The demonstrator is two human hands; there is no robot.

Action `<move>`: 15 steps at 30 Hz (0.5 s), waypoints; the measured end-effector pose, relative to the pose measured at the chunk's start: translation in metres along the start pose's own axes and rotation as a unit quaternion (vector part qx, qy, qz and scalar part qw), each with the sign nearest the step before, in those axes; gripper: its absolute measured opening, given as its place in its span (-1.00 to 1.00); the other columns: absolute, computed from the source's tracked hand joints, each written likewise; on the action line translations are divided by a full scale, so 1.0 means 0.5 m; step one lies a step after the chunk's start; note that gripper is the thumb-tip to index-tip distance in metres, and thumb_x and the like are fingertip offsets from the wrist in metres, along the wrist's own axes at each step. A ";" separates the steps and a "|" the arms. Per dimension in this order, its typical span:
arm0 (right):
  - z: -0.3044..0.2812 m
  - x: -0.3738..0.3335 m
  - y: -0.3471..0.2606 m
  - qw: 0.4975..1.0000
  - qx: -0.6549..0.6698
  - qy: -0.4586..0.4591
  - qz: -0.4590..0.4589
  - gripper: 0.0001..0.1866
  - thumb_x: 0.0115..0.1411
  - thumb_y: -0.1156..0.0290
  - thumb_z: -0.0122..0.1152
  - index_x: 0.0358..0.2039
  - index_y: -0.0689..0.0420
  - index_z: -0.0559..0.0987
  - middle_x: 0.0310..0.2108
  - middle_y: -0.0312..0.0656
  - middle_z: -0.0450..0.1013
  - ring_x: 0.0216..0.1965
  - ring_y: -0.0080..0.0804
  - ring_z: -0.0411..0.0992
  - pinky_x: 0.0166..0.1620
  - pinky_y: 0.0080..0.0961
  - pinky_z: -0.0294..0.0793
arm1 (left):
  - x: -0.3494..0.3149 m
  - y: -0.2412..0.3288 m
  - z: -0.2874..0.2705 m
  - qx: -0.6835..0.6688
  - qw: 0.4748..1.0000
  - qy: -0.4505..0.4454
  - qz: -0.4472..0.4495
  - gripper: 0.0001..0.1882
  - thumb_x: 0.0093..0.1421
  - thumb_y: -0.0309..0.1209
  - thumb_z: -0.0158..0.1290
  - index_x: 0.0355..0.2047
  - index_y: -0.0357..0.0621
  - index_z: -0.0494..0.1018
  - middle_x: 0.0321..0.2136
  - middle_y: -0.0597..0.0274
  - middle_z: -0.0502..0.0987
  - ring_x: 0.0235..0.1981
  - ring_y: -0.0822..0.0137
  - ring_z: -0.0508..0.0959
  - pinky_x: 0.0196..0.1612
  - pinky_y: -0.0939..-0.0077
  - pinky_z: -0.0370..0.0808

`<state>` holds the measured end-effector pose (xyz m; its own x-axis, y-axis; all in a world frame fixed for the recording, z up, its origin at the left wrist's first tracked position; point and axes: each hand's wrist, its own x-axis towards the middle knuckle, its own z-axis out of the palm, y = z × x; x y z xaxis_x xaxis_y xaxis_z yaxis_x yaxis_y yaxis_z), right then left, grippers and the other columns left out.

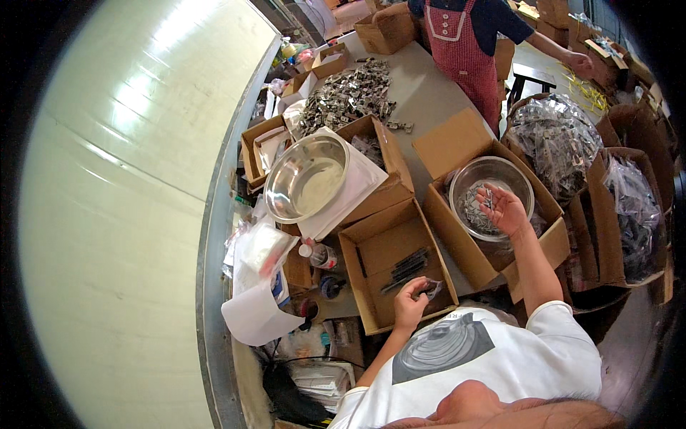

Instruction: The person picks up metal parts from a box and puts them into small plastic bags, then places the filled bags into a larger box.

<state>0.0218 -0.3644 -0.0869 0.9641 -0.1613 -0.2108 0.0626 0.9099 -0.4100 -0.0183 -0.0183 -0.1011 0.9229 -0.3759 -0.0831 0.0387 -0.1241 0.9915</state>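
Note:
My right hand (506, 212) is palm up with curled fingers above a round steel bowl (527, 180). A few small metal pieces lie on its fingers. Many similar silvery, screw-like pieces (474, 207) are heaped in the bowl, which sits in an open cardboard box (453, 247). My left hand (411, 306) grips a small clear plastic bag (431, 288), closed around its edge; what the bag contains is hard to make out. Just beyond that hand, a low open carton (377, 252) holds several dark, thin strips (407, 269).
A larger steel basin (309, 179) rests tilted on a white sheet over a carton. Metal hinge-like parts (348, 95) are piled behind it. A plastic bottle (319, 254) stands left of the low carton. Bagged parts (556, 139) fill boxes at right. A person in a red apron (461, 50) stands opposite.

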 end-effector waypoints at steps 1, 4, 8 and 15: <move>0.003 0.001 0.000 1.000 -0.006 -0.009 -0.004 -0.64 0.28 0.34 -0.15 -0.01 0.31 0.36 -0.11 0.01 0.43 -0.20 -0.23 0.48 -0.15 -0.39 0.58 | -0.001 0.003 -0.001 0.006 1.000 0.002 -0.007 -0.62 0.04 -0.67 -0.04 -0.07 -0.35 0.42 -0.08 0.13 0.47 -0.11 0.38 0.50 -0.34 0.64 0.49; -0.002 0.005 0.002 0.999 -0.035 0.009 -0.003 -0.63 0.27 0.36 -0.14 0.02 0.31 0.34 -0.10 0.01 0.42 -0.20 -0.27 0.48 -0.16 -0.44 0.59 | -0.003 0.006 -0.001 0.009 1.000 0.008 -0.015 -0.63 0.05 -0.67 -0.04 -0.08 -0.36 0.42 -0.06 0.13 0.46 -0.11 0.38 0.50 -0.35 0.63 0.50; -0.043 0.024 0.001 0.999 0.013 -0.039 0.010 -0.62 0.27 0.38 -0.13 0.05 0.31 0.32 -0.05 0.02 0.39 -0.18 -0.27 0.47 -0.18 -0.44 0.60 | -0.002 0.005 0.003 -0.001 1.000 0.013 -0.014 -0.63 0.05 -0.68 -0.05 -0.09 -0.36 0.43 -0.07 0.12 0.46 -0.11 0.38 0.50 -0.33 0.60 0.51; -0.010 0.016 0.003 0.999 0.000 -0.051 -0.002 -0.52 0.13 0.60 -0.21 0.11 0.33 0.24 0.08 0.08 0.27 0.04 -0.11 0.34 0.03 -0.28 0.47 | 0.000 -0.005 0.004 -0.021 0.999 0.022 -0.022 -0.62 0.04 -0.70 -0.07 -0.08 -0.34 0.42 -0.15 0.13 0.50 -0.13 0.39 0.51 -0.30 0.58 0.51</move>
<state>0.0282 -0.3664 -0.0937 0.9850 -0.1256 -0.1179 0.0669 0.9095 -0.4102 -0.0193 -0.0199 -0.1036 0.9358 -0.3299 -0.1240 0.0957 -0.1008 0.9903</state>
